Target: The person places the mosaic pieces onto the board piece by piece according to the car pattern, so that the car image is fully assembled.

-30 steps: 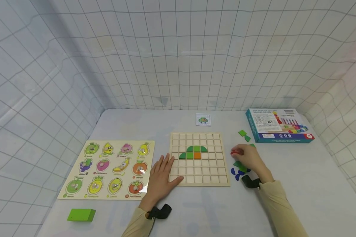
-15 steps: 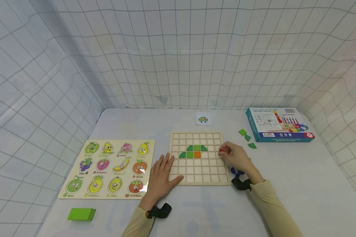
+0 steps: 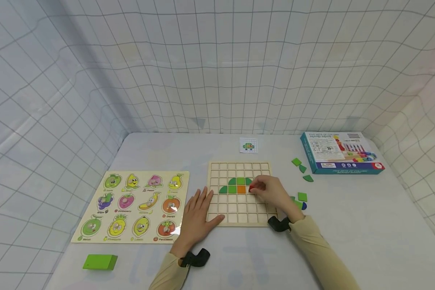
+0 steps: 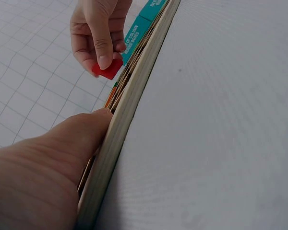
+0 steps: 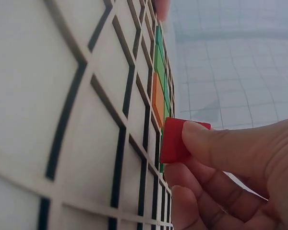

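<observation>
The grid board (image 3: 241, 218) has seven rows of seven compartments. Six of these compartments are filled: five by green pieces (image 3: 232, 189), namely two squares and three with one curved corner, and one by an orange square (image 3: 241, 189). The fruit board (image 3: 153, 223), at the left, contains twelve fruits (image 3: 141, 226), in three rows of four. The box (image 3: 324, 151), one in number, lies flat at the far right; its inside is not visible.

There is one red piece (image 5: 173, 139), and the right hand (image 3: 275, 193) pinches it between thumb and fingers. This piece is at the grid board, just to the right of the orange square; whether it touches the board I cannot tell. The left hand (image 3: 197, 219) grasps nothing: its fingers are straight and spread at the left side of the grid board, and the thumb rests over the near edge.

Near the box lie three loose pieces (image 3: 302, 168), all green: one square and two curved. Beside the right wrist are more green pieces (image 3: 302, 197) and a blue piece (image 3: 304, 206), partly hidden, so I cannot count them exactly. One card (image 3: 248, 146) lies behind the grid board, and one green block (image 3: 98, 262) in front of the fruit board.
</observation>
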Demonstrator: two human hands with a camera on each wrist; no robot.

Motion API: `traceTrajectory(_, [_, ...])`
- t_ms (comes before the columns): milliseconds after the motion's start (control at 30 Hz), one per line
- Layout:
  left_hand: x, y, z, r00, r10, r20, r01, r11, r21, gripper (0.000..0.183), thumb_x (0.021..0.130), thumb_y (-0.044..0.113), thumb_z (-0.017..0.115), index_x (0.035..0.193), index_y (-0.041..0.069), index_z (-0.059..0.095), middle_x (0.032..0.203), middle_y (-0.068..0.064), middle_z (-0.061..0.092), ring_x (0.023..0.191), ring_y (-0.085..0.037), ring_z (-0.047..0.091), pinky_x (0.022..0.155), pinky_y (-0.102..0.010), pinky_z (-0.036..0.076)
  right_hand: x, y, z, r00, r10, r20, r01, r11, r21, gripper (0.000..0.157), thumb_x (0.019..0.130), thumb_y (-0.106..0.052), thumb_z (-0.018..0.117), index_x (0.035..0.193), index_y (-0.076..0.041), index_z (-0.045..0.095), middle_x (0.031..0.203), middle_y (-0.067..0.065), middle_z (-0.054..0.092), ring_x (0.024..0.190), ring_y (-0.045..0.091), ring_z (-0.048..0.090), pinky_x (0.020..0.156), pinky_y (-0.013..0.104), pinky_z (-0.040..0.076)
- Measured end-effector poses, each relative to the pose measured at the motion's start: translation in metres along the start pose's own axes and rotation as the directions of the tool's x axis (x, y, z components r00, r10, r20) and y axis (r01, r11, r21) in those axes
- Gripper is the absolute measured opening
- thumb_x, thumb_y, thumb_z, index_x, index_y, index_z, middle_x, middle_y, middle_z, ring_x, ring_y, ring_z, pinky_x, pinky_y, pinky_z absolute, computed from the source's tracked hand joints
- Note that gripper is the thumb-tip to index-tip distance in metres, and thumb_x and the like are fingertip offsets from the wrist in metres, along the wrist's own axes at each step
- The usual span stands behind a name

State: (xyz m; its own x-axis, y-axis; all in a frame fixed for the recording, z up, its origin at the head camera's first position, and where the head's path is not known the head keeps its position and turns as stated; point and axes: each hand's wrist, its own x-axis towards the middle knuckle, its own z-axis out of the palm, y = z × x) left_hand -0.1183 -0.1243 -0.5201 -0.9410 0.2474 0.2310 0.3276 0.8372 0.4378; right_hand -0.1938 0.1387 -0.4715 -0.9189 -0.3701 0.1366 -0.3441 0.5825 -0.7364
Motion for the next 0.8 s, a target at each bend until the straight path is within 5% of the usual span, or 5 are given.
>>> traceTrajectory(800, [0.0001, 0.0026, -0.0026, 1.000, -0.022, 0.021, 0.022, 1.000, -0.004, 0.081, 0.085, 0.053, 0.062, 0.147, 0.007, 0.036, 0.153, -0.013, 0.027, 0.141, -0.031, 0.015, 0.111, -0.048, 0.011, 0.0086, -0.0080, 0.0076, 0.991, 0.132, 0.021, -0.126, 0.977, -0.173, 0.003, 0.085, -0.010, 0.071, 0.087, -0.009, 0.072, 0.076, -0.005, 0.060, 0.067, 0.014, 0.051, 0.062, 0.030, 0.043])
